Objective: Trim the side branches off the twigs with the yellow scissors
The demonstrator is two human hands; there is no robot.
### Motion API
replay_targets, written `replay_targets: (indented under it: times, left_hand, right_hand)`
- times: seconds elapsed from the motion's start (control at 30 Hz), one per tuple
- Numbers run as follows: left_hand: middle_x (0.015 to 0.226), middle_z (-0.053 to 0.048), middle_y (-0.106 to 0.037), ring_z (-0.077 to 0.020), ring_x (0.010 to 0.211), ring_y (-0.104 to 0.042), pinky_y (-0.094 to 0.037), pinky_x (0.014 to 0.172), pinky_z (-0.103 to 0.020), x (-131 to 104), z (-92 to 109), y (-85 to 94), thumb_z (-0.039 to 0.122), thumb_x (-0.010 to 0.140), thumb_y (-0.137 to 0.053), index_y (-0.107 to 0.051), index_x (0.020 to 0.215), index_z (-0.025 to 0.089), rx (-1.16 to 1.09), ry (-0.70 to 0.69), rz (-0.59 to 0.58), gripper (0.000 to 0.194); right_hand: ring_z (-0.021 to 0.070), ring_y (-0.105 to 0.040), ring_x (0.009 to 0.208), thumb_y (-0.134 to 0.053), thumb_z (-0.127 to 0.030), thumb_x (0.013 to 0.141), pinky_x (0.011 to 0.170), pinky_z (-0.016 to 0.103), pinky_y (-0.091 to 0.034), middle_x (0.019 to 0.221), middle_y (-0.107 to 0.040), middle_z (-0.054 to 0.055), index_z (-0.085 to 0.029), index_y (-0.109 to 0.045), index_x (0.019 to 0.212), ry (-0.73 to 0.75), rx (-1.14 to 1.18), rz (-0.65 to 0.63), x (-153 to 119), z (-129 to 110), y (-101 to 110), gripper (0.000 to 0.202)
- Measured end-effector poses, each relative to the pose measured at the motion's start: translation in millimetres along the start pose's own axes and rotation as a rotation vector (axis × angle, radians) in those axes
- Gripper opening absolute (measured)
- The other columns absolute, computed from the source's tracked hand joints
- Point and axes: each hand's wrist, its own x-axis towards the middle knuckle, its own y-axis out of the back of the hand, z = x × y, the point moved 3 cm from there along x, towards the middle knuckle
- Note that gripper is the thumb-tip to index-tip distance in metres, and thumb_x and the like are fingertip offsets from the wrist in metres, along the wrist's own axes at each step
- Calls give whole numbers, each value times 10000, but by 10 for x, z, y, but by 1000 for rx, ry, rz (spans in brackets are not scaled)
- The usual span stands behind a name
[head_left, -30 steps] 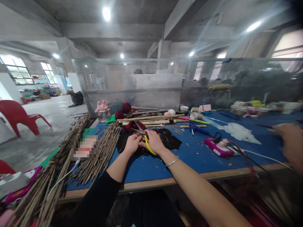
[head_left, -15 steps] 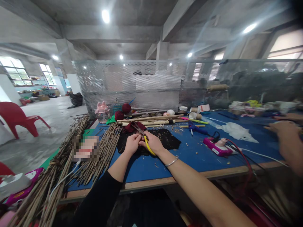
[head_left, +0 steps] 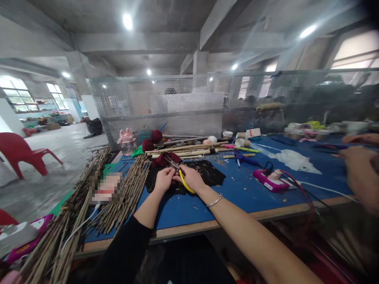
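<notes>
Yellow-handled scissors (head_left: 185, 182) are in my right hand (head_left: 191, 178), their metal blades pointing up and to the left. Close beside it, my left hand (head_left: 164, 179) has its fingers pinched together near the blades; what it holds, if anything, is too small to make out. Both hands are over a black cloth (head_left: 211, 172) strewn with small light scraps. Just beyond the blades lies a dark red cloth or yarn (head_left: 160, 161). Thin brown sticks (head_left: 134, 185) are piled to the left of my left hand.
Light rods (head_left: 192, 149) and dark red yarn balls (head_left: 156, 136) lie at the back of the blue table (head_left: 183, 213). A purple power strip (head_left: 268, 182), a blue glue gun (head_left: 245, 158) and white plastic (head_left: 296, 159) are on the right. Another person's hand (head_left: 359, 161) shows at far right.
The view has shifted slightly. My hands hold nearly the same pose around the scissors. At far right, the other person's hands have moved a little.
</notes>
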Motion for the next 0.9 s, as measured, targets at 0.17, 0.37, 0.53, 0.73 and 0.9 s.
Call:
replay_targets:
  times: [0.17,0.37,0.53,0.73,0.9]
  left_hand:
    - [677,-53,-670,-76,441,-499,-395,409,-176,-10,35,7,322,687,-615,-680,845,101,5,-14,16,280]
    - [649,-41,-667,-80,447,-504,-398,422,-176,-7,49,33,335,661,-632,-675,782,107,-1,-21,66,261]
    - [692,-44,-680,-94,492,-541,-433,478,-192,21,33,46,286,631,-659,-683,834,114,26,-51,88,267]
    - [740,-79,-695,-144,612,-603,-450,545,-213,48,-17,67,336,624,-675,-695,814,108,85,-93,88,298]
    - [765,-77,-693,-113,539,-555,-391,451,-187,30,-12,73,389,642,-652,-693,857,103,101,-85,96,360]
  right_hand:
    - [200,-622,850,-555,-516,764,663,233,-397,903,-661,53,-243,-538,1036,-13,28,-32,0,14,-10,385]
    - [206,-577,934,-570,-579,715,739,273,-406,989,-613,74,-220,-497,1077,-2,-45,17,-11,8,-15,515]
    - [219,-526,1008,-596,-597,675,825,311,-398,1040,-567,113,-177,-460,1138,45,-37,53,7,22,-66,639]
    - [218,-530,1005,-622,-525,699,829,308,-392,1031,-574,98,-189,-469,1150,46,14,9,14,16,-61,583]
    - [198,-570,931,-624,-457,731,773,270,-394,979,-610,70,-204,-516,1074,28,105,-23,9,-13,0,439]
